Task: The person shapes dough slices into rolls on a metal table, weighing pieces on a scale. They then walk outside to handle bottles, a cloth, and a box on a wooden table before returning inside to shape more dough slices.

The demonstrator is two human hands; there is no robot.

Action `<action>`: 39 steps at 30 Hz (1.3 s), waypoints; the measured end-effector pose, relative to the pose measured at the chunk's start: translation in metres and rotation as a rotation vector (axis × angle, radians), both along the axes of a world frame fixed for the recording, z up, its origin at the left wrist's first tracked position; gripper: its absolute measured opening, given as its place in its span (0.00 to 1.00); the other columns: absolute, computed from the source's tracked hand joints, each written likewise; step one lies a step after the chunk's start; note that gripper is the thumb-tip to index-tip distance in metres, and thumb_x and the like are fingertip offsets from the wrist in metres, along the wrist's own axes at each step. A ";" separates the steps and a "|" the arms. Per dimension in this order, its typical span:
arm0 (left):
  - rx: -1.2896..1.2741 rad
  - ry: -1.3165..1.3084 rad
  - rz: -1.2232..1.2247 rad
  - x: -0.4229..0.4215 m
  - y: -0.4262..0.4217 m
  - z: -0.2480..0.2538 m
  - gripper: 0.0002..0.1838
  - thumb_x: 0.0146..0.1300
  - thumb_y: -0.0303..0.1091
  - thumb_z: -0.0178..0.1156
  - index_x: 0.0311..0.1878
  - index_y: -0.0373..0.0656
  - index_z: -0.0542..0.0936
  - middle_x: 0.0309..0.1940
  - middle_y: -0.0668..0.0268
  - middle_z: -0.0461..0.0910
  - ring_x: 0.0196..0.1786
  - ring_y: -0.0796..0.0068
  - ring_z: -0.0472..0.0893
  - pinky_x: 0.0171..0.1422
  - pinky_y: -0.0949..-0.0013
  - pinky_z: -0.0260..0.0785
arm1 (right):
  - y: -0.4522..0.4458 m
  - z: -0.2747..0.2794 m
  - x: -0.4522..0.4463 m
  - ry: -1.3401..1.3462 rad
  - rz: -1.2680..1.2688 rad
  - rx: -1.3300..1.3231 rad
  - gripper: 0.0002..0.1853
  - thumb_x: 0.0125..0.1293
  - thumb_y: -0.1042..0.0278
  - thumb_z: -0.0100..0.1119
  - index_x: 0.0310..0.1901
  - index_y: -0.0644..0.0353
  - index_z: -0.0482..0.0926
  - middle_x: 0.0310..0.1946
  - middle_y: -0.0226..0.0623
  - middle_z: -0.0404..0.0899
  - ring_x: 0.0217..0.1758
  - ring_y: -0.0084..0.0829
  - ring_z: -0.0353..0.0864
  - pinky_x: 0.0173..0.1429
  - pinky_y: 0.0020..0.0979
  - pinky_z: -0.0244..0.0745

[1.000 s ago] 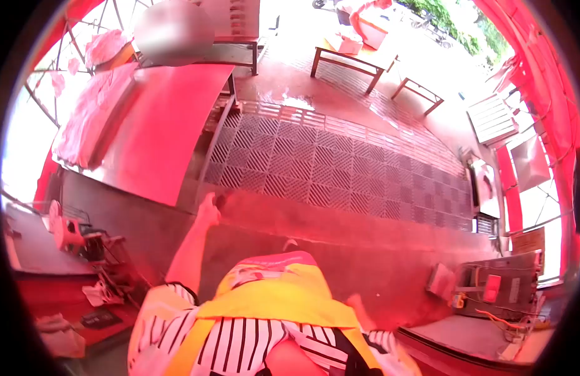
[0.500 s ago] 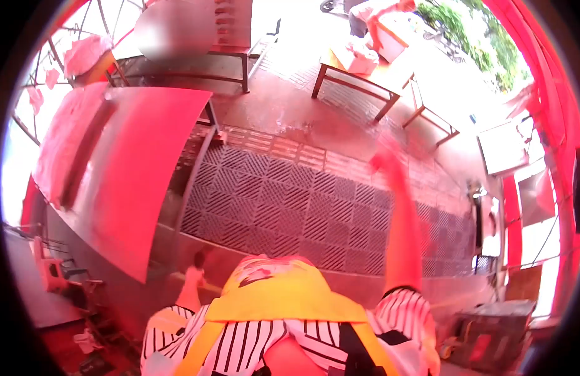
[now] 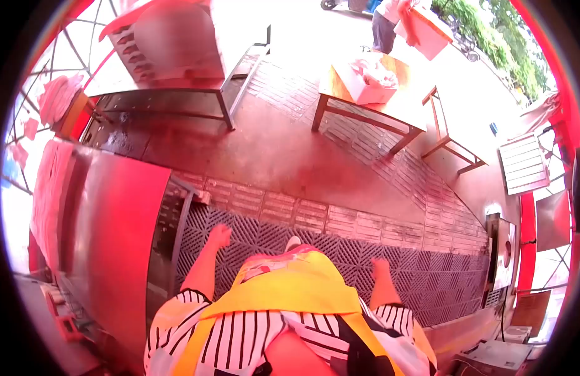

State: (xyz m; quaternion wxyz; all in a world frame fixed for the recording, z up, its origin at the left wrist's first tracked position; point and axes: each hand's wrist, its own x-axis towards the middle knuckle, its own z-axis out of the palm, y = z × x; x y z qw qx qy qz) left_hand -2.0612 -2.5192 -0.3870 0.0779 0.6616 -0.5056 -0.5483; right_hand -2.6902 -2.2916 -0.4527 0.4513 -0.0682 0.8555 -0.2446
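Ribbed floor mat [image 3: 346, 258] runs across the lower part of the view, from 8 o'clock round to 4 o'clock, dark and laid out in a pattern of squares. Above its near-left end, at 8 o'clock, hangs the left hand [image 3: 220, 237]; its fingers look bent, but blur means I cannot tell whether the grip is wide or narrow. Between 4 and 5 o'clock the right hand [image 3: 381, 268] hangs over the mat too, well apart from the left, and I cannot tell the state of its grip either. Between the two arms, at 6 o'clock, is the wearer's yellow apron [image 3: 284, 288] over a striped shirt [image 3: 240, 341], with a shoe tip [image 3: 293, 242] showing past its edge.

Between 8 and 9 o'clock stands a red-topped bench [image 3: 124, 241], near the left hand. At 1 o'clock a wooden bench [image 3: 406, 116] carries an open white box [image 3: 373, 95]; beyond it, another person [image 3: 384, 31] holds a pale box [image 3: 433, 39]. A white slatted panel [image 3: 523, 164] stands at 3 o'clock.
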 end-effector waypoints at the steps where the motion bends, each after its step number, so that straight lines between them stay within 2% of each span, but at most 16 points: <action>1: 0.014 -0.132 -0.179 0.007 -0.014 -0.006 0.19 0.61 0.38 0.58 0.51 0.38 0.73 0.24 0.59 0.78 0.20 0.69 0.78 0.26 0.65 0.71 | -0.082 0.047 0.020 0.008 -0.157 -0.013 0.25 0.55 0.64 0.64 0.54 0.61 0.70 0.49 0.46 0.73 0.51 0.38 0.73 0.40 0.47 0.72; 2: 0.075 -0.140 -0.092 0.016 -0.018 -0.012 0.18 0.61 0.39 0.58 0.51 0.39 0.73 0.24 0.58 0.78 0.20 0.68 0.78 0.26 0.64 0.71 | -0.151 0.033 -0.004 0.009 -0.141 -0.114 0.32 0.54 0.63 0.66 0.60 0.54 0.64 0.34 0.34 0.71 0.27 0.28 0.67 0.27 0.37 0.68; 5: 0.264 -0.073 0.297 0.025 -0.053 -0.017 0.17 0.62 0.41 0.57 0.50 0.41 0.74 0.26 0.56 0.79 0.22 0.66 0.80 0.24 0.63 0.72 | -0.368 0.135 -0.015 0.226 0.250 -0.383 0.39 0.49 0.61 0.71 0.63 0.56 0.64 0.56 0.42 0.70 0.46 0.35 0.77 0.40 0.35 0.76; 6: 0.347 -0.004 0.473 0.033 -0.066 -0.023 0.17 0.63 0.41 0.56 0.51 0.42 0.74 0.28 0.54 0.80 0.24 0.61 0.81 0.24 0.59 0.72 | -0.433 0.076 -0.071 0.361 0.382 -0.646 0.39 0.49 0.61 0.71 0.63 0.57 0.64 0.55 0.44 0.71 0.46 0.35 0.77 0.41 0.35 0.75; 9: 0.587 -0.002 0.476 0.061 -0.146 -0.068 0.16 0.64 0.43 0.54 0.47 0.40 0.75 0.28 0.51 0.80 0.25 0.55 0.81 0.25 0.54 0.72 | -0.590 0.217 -0.054 0.491 0.230 -0.686 0.43 0.45 0.60 0.73 0.62 0.65 0.63 0.56 0.53 0.69 0.59 0.41 0.69 0.59 0.34 0.67; 14: 0.101 -0.250 0.209 -0.070 -0.519 -0.073 0.20 0.63 0.46 0.54 0.45 0.36 0.74 0.29 0.51 0.80 0.24 0.53 0.79 0.25 0.50 0.70 | -0.779 0.150 -0.152 0.491 0.325 -0.932 0.51 0.42 0.56 0.75 0.67 0.59 0.56 0.61 0.47 0.65 0.59 0.40 0.69 0.60 0.37 0.66; 15: -0.031 -0.247 0.062 -0.108 -0.600 -0.068 0.19 0.63 0.44 0.54 0.48 0.38 0.73 0.31 0.52 0.79 0.26 0.56 0.79 0.28 0.53 0.70 | -0.797 0.171 -0.144 0.687 0.305 -0.499 0.50 0.41 0.59 0.75 0.66 0.61 0.57 0.58 0.49 0.68 0.60 0.40 0.70 0.59 0.38 0.68; 18: -0.161 -0.009 -0.158 -0.273 -0.811 0.008 0.21 0.62 0.40 0.56 0.57 0.44 0.69 0.38 0.56 0.77 0.35 0.65 0.79 0.36 0.63 0.72 | -0.860 0.166 -0.174 0.402 0.210 -0.750 0.53 0.39 0.59 0.76 0.67 0.62 0.55 0.55 0.50 0.71 0.60 0.43 0.69 0.60 0.38 0.68; 23: -0.269 0.453 -0.484 -0.487 -0.935 0.116 0.29 0.62 0.35 0.58 0.66 0.54 0.63 0.44 0.62 0.72 0.33 0.78 0.77 0.32 0.74 0.72 | -0.953 0.125 -0.244 0.583 0.266 -0.245 0.56 0.36 0.57 0.78 0.67 0.63 0.54 0.60 0.52 0.64 0.65 0.46 0.63 0.64 0.40 0.64; 25: -0.163 0.459 -0.576 -0.527 -0.947 0.095 0.33 0.59 0.35 0.60 0.68 0.55 0.61 0.49 0.58 0.70 0.38 0.70 0.78 0.40 0.69 0.74 | -0.995 0.129 -0.247 0.768 0.391 -0.034 0.60 0.33 0.55 0.79 0.69 0.52 0.52 0.72 0.48 0.33 0.72 0.50 0.45 0.69 0.45 0.56; 27: -0.592 0.358 -0.912 -0.550 -0.955 0.042 0.37 0.56 0.34 0.63 0.69 0.56 0.59 0.54 0.53 0.67 0.48 0.59 0.76 0.51 0.61 0.72 | -1.027 0.131 -0.243 0.637 0.397 0.244 0.58 0.31 0.52 0.79 0.67 0.51 0.56 0.72 0.49 0.35 0.71 0.55 0.46 0.69 0.45 0.56; 30: -0.496 0.257 -1.027 -0.601 -0.964 0.059 0.39 0.52 0.32 0.64 0.68 0.57 0.60 0.57 0.51 0.66 0.55 0.50 0.70 0.60 0.56 0.64 | -1.036 0.081 -0.267 0.613 0.380 0.221 0.32 0.47 0.67 0.63 0.57 0.58 0.67 0.68 0.53 0.46 0.69 0.55 0.51 0.69 0.44 0.55; 33: -0.761 0.270 -1.222 -0.649 -0.991 0.049 0.37 0.52 0.34 0.64 0.67 0.59 0.62 0.58 0.52 0.66 0.56 0.52 0.70 0.59 0.56 0.65 | -1.023 0.050 -0.312 0.714 0.236 -0.059 0.21 0.47 0.80 0.54 0.48 0.65 0.76 0.60 0.56 0.61 0.68 0.50 0.53 0.70 0.41 0.51; 35: -0.876 0.250 -1.365 -0.692 -1.016 0.036 0.35 0.53 0.36 0.64 0.66 0.59 0.63 0.60 0.53 0.65 0.58 0.54 0.68 0.59 0.55 0.65 | -1.013 0.043 -0.337 0.475 -0.308 -0.537 0.23 0.45 0.82 0.58 0.49 0.66 0.75 0.49 0.46 0.73 0.54 0.40 0.71 0.59 0.37 0.67; 37: -0.770 0.087 -1.534 -0.721 -1.030 0.015 0.31 0.56 0.40 0.60 0.65 0.59 0.65 0.55 0.55 0.70 0.53 0.55 0.73 0.55 0.54 0.66 | -1.016 0.168 -0.319 0.102 -0.615 -0.826 0.23 0.45 0.85 0.57 0.49 0.68 0.75 0.40 0.38 0.79 0.39 0.31 0.79 0.47 0.29 0.75; 39: -0.600 -0.003 -1.642 -0.743 -1.043 0.000 0.28 0.57 0.41 0.58 0.63 0.59 0.67 0.48 0.57 0.76 0.50 0.56 0.76 0.55 0.55 0.67 | -0.985 0.209 -0.320 0.094 -0.633 -0.992 0.24 0.48 0.81 0.53 0.51 0.70 0.73 0.43 0.41 0.78 0.43 0.33 0.79 0.50 0.33 0.75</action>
